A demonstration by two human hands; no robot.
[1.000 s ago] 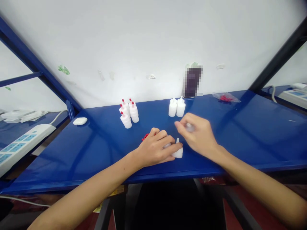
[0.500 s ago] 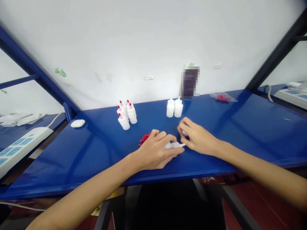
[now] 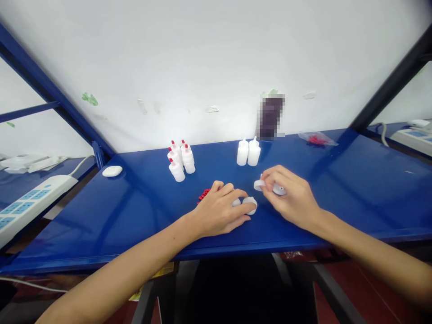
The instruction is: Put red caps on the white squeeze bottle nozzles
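My left hand (image 3: pixel 224 209) is closed around a small white plastic bottle (image 3: pixel 249 206), held lying over with its round end facing right. Just right of it, my right hand (image 3: pixel 290 193) pinches a white round cap (image 3: pixel 259 185) between thumb and fingers. A second white plastic piece (image 3: pixel 279 189) sits within the curl of that hand, partly hidden. Small red tips (image 3: pixel 204 195) lie in a pile behind my left hand, which covers part of them.
Several white bottles with red tips (image 3: pixel 177 171) stand at the back left. Two white bottles with bare spouts (image 3: pixel 242 154) stand farther right. A clear bag of red tips (image 3: pixel 317 139) lies at the back right. A white oval case (image 3: pixel 112 171) rests on the blue table (image 3: pixel 141 211).
My right hand has moved slightly right, away from the left, and a white cap now shows in its fingers. The spout-like point at my left hand is gone; a round end shows.
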